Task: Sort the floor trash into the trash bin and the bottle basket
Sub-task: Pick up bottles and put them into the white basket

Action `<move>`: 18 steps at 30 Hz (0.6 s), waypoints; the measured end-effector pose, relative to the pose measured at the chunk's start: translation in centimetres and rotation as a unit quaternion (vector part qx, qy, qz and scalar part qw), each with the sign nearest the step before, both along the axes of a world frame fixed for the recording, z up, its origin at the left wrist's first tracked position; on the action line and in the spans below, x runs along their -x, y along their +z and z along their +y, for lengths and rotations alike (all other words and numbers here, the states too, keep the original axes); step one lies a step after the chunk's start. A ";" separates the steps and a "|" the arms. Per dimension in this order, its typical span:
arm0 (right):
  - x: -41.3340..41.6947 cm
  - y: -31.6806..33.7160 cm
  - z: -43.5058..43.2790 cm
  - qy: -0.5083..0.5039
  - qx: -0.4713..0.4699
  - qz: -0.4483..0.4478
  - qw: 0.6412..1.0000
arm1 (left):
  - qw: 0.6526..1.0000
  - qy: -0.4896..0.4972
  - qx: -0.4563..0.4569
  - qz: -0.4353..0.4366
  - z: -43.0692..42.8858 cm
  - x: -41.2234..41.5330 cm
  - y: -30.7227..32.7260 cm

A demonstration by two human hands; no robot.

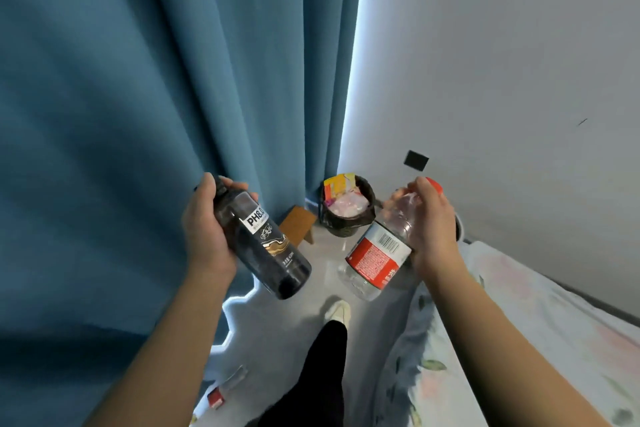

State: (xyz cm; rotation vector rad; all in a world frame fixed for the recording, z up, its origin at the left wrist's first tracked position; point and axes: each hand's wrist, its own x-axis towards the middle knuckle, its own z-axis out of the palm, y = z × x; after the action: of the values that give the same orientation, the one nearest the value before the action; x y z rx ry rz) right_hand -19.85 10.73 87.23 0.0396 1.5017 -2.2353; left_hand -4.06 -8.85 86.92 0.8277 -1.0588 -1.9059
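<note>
Head view, both hands loaded. The left hand (204,229) wraps the upper body of a dark bottle (266,246). Its capped neck sits up under the fingertips, and its long axis slants down and to the right, base lowest. The right hand (433,222) grips a clear bottle (377,253) with a red label near the shoulder. The red cap (435,184) is uppermost and the axis slants down and to the left, so the two bases tilt toward each other above the floor (277,322).

The trash bin (343,224), black-lined and holding wrappers, stands ahead between the hands, in the corner by the curtain (138,114) and just beside a small wooden stool (298,222). It lies a little nearer the right hand, but bottles do not belong there.

A dark curved rim shows just behind the right hand — whether it is the bottle basket cannot be told. If it is, the right hand is the nearer one and would probably drop first.

Another red-labelled bottle (225,388) lies on the floor at lower left — not yet collected. The bed (519,322) borders the right side.
</note>
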 end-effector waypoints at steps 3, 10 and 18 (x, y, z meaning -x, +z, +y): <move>7.0 -0.9 -1.6 -0.014 -0.052 0.016 0.998 | 1.000 -0.019 -0.002 -0.022 -1.8 8.4 -0.8; 21.9 -4.3 -0.2 -0.101 -0.223 0.037 0.969 | 0.972 -0.156 0.106 -0.141 -2.2 27.2 -2.8; 34.4 -12.6 6.4 -0.150 -0.309 -0.024 0.939 | 0.892 -0.314 0.178 -0.273 3.3 44.8 -9.6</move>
State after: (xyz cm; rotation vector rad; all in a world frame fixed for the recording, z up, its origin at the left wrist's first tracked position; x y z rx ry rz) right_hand -54.27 17.12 74.60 0.5432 2.2296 -1.8522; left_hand -48.85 -5.57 77.35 0.8944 -2.1665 -1.9079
